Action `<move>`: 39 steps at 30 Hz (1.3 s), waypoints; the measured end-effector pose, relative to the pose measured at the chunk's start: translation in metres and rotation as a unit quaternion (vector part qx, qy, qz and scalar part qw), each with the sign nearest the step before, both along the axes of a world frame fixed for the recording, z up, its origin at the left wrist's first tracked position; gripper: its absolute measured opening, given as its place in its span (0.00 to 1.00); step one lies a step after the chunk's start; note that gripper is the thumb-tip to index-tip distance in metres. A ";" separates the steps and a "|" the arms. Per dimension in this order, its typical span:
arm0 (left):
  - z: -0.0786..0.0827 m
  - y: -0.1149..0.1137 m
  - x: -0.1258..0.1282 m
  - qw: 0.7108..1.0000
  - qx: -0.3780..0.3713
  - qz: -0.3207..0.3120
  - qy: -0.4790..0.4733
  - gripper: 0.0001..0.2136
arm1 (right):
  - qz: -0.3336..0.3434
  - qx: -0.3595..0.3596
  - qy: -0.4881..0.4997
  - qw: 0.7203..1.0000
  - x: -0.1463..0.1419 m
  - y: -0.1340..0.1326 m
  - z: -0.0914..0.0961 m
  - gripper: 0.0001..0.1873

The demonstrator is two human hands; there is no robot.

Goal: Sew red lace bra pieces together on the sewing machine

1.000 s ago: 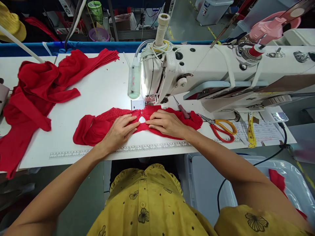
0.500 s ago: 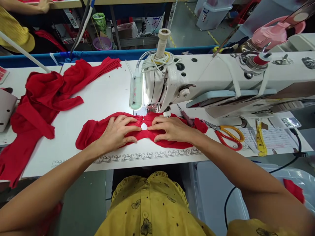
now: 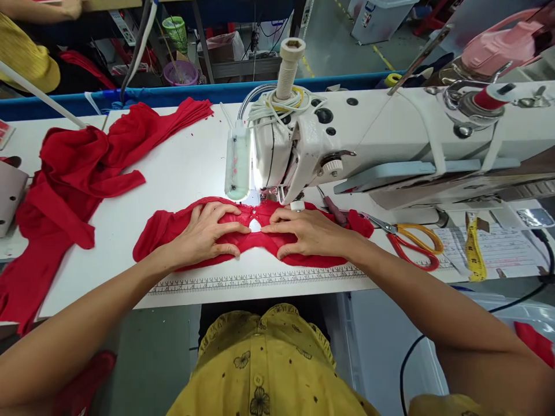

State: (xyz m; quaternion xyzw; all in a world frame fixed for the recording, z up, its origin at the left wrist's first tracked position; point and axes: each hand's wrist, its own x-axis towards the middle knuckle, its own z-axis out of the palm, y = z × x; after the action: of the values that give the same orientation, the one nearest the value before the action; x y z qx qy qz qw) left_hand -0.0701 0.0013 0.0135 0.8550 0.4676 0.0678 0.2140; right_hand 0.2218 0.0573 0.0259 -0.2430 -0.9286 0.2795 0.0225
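Note:
A red fabric piece (image 3: 160,234) lies on the white table (image 3: 182,167) in front of the sewing machine (image 3: 368,138), its middle under the needle area. My left hand (image 3: 208,234) lies flat on the fabric's left half, fingers spread and pointing right. My right hand (image 3: 307,234) presses on the right half, fingers extended toward the left. The fingertips of both hands nearly meet around a small white gap in the cloth. A lamp (image 3: 237,164) lights the spot.
A heap of red cloth (image 3: 73,173) covers the table's left side. Orange-handled scissors (image 3: 411,245) and a yellow tape measure (image 3: 474,254) lie right of my right hand. A ruler strip (image 3: 260,280) runs along the table's front edge. A clear bin (image 3: 498,323) stands below right.
Both hands have slid the red fabric a little farther toward the machine's needle. My fingers have drawn closer together around the gap.

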 end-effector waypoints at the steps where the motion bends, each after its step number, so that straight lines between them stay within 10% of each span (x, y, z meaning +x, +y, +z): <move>1: 0.001 0.000 0.000 1.000 -0.004 -0.001 0.004 0.24 | 0.003 -0.003 0.001 1.000 0.000 0.001 0.000 0.23; 39: -0.002 0.002 -0.011 0.999 0.009 -0.043 0.019 0.28 | -0.006 -0.040 0.016 0.999 0.001 0.003 -0.003 0.26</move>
State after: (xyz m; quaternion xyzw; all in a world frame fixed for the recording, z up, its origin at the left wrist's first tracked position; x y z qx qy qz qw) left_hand -0.0807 0.0035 0.0111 0.8773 0.4339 0.0464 0.1999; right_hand 0.2227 0.0600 0.0231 -0.2445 -0.9146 0.3206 0.0291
